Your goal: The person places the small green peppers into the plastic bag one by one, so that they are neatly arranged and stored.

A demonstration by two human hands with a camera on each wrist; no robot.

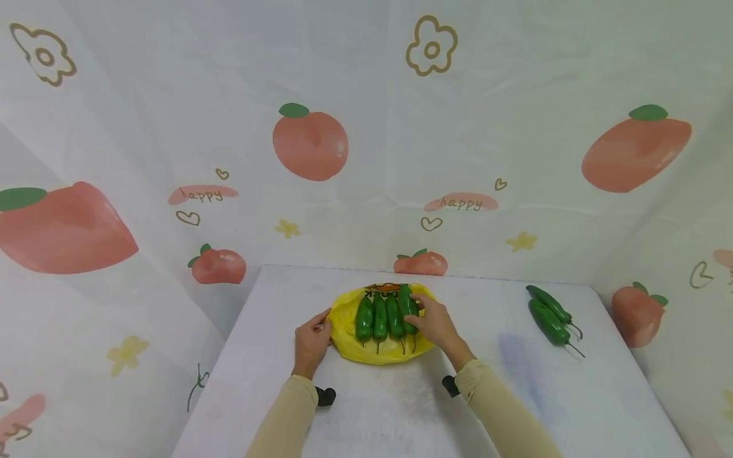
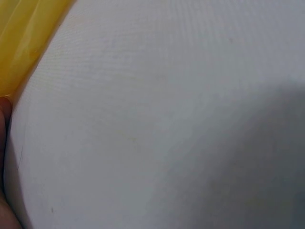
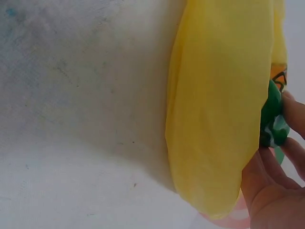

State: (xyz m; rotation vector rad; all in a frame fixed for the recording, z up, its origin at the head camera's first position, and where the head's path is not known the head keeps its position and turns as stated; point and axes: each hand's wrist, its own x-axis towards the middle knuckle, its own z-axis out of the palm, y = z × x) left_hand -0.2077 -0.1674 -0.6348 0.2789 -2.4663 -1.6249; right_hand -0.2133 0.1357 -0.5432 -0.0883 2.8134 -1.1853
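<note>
A yellow plastic bag (image 1: 345, 321) with dark print lies in the middle of the table, its mouth spread wide. Several green peppers (image 1: 380, 318) sit side by side in it, stems toward me. My left hand (image 1: 312, 342) pinches the bag's left edge; in the left wrist view only a sliver of its fingers (image 2: 5, 109) shows beside the yellow plastic (image 2: 24, 43). The rightmost green pepper (image 1: 406, 300) is gripped between the thumb and fingers of my right hand (image 1: 439, 323). In the right wrist view, the bag's side (image 3: 219, 109) partly covers that pepper (image 3: 271, 106).
Two more green peppers (image 1: 548, 321) lie together on the right of the white table (image 1: 389, 413). Behind and along both sides hangs a pale curtain (image 1: 366, 210) printed with fruit and flowers. Dark wrist-camera pieces (image 1: 326, 397) stick out near both sleeves.
</note>
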